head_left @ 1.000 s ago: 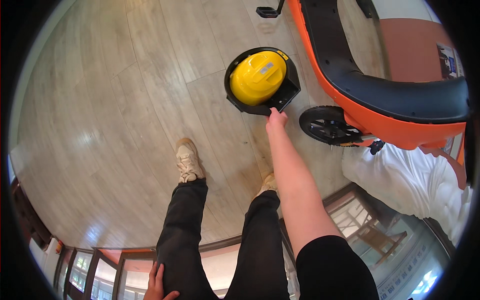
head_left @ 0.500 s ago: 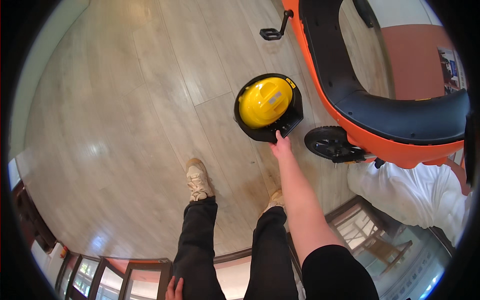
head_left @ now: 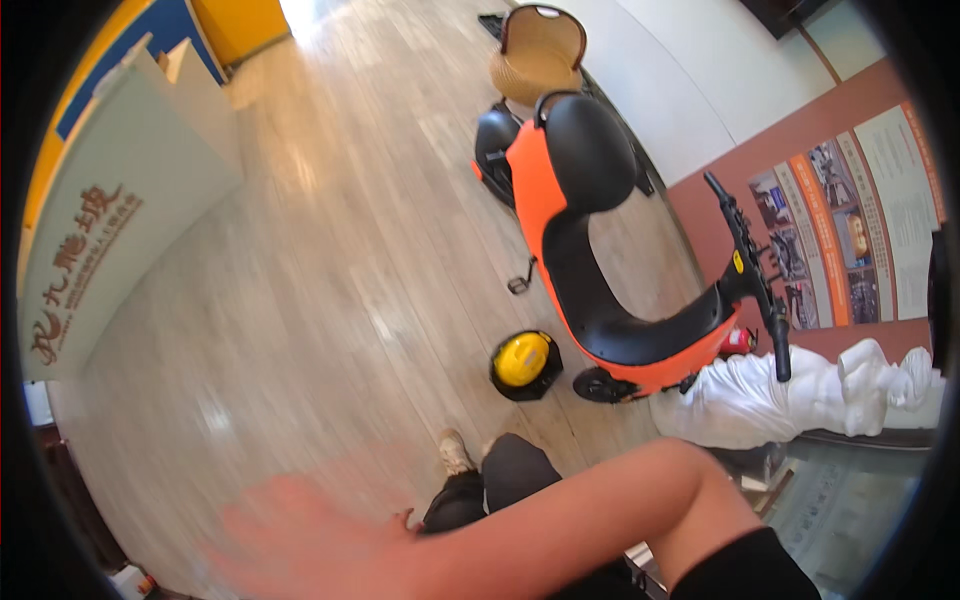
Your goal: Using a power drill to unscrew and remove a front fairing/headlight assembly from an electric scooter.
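Note:
A yellow hard hat (head_left: 522, 360) lies in a black, rimmed, shell-like holder (head_left: 545, 386) on the floor, just left of the scooter's small wheel. My right forearm crosses low in front of me, and my right hand (head_left: 310, 535) is at the lower left, well away from the hat. Motion blurs that hand, but its fingers look spread and nothing shows in them. Beside my dark trouser leg, my left hand (head_left: 402, 521) is partly visible, its fingers apart and holding nothing I can see.
An orange and black pedal scooter (head_left: 640, 345) stands right of the hat. Behind it is a woven chair (head_left: 535, 70). A white statue (head_left: 780, 395) is at the right, near a red canister (head_left: 739, 341) and a wall display board (head_left: 850, 220). A pale counter (head_left: 150, 220) stands far left.
My right hand has let go of the black holder and swung to the lower left. The hat and holder stay on the floor. My view has lifted, showing more of the room.

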Tool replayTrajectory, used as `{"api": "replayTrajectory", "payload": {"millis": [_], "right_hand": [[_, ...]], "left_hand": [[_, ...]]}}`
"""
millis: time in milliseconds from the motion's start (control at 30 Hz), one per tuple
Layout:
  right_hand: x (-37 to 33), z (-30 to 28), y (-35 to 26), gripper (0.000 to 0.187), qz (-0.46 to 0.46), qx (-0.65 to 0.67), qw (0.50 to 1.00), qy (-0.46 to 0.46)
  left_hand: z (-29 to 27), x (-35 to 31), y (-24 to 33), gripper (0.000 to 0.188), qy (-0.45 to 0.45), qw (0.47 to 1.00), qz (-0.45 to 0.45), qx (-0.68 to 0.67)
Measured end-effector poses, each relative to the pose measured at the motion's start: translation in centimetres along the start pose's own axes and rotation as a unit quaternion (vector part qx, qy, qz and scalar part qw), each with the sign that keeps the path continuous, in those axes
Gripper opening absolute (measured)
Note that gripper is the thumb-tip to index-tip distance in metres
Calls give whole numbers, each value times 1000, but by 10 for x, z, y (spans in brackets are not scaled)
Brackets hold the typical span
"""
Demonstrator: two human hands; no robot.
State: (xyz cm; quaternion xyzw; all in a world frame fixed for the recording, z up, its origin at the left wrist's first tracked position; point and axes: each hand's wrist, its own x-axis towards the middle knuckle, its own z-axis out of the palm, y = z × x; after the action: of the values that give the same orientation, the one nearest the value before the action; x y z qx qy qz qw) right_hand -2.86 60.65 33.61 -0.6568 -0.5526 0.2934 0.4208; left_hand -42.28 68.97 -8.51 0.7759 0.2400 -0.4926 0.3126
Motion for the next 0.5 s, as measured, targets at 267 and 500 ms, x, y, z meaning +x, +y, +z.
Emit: {"api": "replayTrajectory", "payload": {"millis": [267,500], "right_hand": [[78,-139,-37,46,5,-320,945,-65],[139,-303,23,44,166,-558,806,-109]], "left_hand": [[-315,44,-23,48,158,972,11,-173],[-421,71,-9,45,84,900,-118,-410]]}}
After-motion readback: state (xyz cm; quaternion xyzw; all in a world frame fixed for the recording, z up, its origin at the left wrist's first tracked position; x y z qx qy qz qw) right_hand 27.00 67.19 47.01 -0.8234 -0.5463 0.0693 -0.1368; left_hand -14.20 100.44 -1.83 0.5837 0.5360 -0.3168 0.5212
